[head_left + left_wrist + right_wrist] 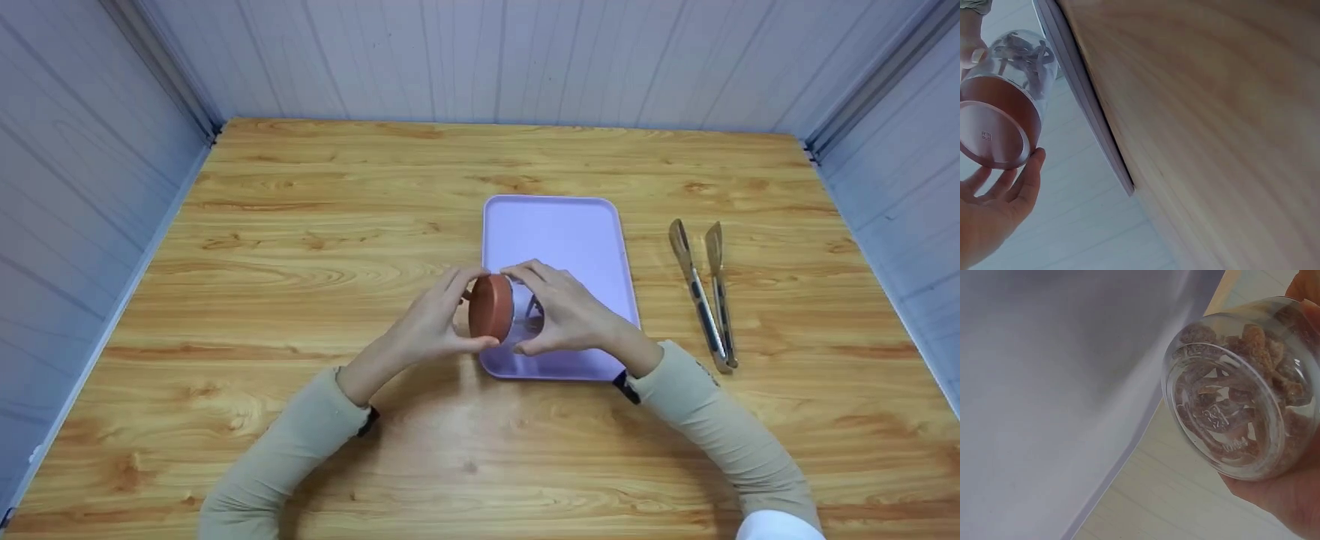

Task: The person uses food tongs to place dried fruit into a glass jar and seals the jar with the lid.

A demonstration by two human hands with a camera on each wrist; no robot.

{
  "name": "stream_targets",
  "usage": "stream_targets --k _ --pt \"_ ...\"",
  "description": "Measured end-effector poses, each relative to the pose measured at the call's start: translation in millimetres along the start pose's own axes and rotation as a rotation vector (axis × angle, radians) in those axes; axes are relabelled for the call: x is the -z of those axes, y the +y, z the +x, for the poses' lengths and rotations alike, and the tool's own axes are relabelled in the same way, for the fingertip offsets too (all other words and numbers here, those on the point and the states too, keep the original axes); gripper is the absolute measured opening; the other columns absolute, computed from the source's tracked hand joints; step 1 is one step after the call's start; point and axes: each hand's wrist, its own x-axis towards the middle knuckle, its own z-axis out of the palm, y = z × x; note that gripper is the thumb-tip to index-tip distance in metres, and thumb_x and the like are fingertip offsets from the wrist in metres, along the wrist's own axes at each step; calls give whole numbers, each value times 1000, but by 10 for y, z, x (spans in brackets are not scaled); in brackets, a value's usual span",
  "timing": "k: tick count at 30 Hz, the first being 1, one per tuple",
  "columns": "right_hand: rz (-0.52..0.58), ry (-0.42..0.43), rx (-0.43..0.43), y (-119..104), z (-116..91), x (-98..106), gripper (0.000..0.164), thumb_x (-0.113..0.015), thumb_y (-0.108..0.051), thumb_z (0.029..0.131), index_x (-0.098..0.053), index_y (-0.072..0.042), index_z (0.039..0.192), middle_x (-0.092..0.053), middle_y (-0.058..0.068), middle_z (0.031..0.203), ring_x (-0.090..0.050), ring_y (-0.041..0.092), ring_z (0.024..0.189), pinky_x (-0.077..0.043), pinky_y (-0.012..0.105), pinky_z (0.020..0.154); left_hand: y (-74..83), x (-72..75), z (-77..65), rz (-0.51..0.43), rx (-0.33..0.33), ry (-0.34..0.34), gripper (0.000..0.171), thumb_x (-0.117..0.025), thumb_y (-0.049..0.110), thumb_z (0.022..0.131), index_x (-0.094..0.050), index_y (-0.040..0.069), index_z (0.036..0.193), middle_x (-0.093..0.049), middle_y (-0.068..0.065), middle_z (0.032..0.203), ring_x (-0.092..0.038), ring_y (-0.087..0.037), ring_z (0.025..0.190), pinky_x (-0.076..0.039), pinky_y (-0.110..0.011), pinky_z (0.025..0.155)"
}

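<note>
A clear jar [1224, 410] lies sideways in the air between both hands, over the left part of the purple tray [559, 236]. Its round reddish-brown lid [490, 307] faces left. My left hand [431, 322] grips this lid at the rim, thumb on the near side and fingers on the far side. Around the clear body curls my right hand [574, 311], its thumb and fingers on opposite sides. Brownish, sugary-looking dried pieces [1258, 354] show through the jar's wall and base in the right wrist view. In the left wrist view, the lid sits against the jar body.
Metal tongs [705, 300] with dark grip inserts lie spread on the wooden table [315, 247], right of the tray. Pale panel walls [465, 60] stand behind the table and along its left and right sides.
</note>
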Motion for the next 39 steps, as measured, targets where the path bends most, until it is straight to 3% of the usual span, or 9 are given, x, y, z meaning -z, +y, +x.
stream_targets --k 5,9,12,17,20,25,29,39 --pt "48 -8 14 0 -4 11 91 -76 -46 54 -39 -10 128 -44 2 118 -48 23 99 -41 38 78 -20 28 -5 71 -116 22 79 -70 47 68 -36 7 127 -42 -6 117 -45 -14 101 -42 -28 83" --pt "73 -14 2 -6 -8 29 90 -76 -46 55 -38 -11 128 -44 2 118 -48 24 99 -41 38 78 -16 38 -3 60 -111 9 79 -68 48 70 -34 10 129 -40 -6 121 -44 -16 104 -42 -30 84" --pt "62 -10 -13 -13 -4 43 90 -76 -46 54 -39 -11 128 -44 1 116 -49 23 95 -41 36 75 17 36 5 -32 22 -3 79 -65 50 72 -32 12 131 -40 -7 122 -48 -15 98 -46 -29 77" --pt "15 -15 -22 -29 8 52 90 -76 -47 53 -40 -12 127 -45 1 115 -49 21 92 -40 35 73 101 34 39 -303 364 1 74 -63 50 75 -34 13 132 -45 -9 117 -57 -19 79 -50 -28 59" --pt "-11 -22 -25 -40 10 47 89 -76 -46 53 -40 -11 127 -46 1 115 -49 21 92 -40 37 74 122 28 61 -342 457 -13 72 -63 51 74 -38 12 129 -49 -9 111 -58 -22 75 -50 -29 57" --pt "-65 -23 -21 -53 20 37 88 -75 -48 53 -41 -11 126 -45 1 116 -45 15 95 -40 37 73 125 -2 69 -273 456 -35 71 -65 53 70 -43 11 122 -52 -5 105 -56 -18 76 -49 -26 63" --pt "-92 -21 -12 -60 25 45 89 -73 -50 53 -42 -9 126 -45 2 116 -43 14 97 -40 37 72 118 -23 59 -253 438 -13 70 -69 51 68 -44 11 120 -52 -4 104 -56 -16 73 -48 -25 62" --pt "-72 14 11 -31 24 14 90 -77 -47 51 -42 -9 125 -46 3 116 -45 16 96 -40 37 72 104 -49 15 -189 308 36 78 -69 53 65 -42 9 123 -49 -4 107 -55 -15 76 -50 -25 62"
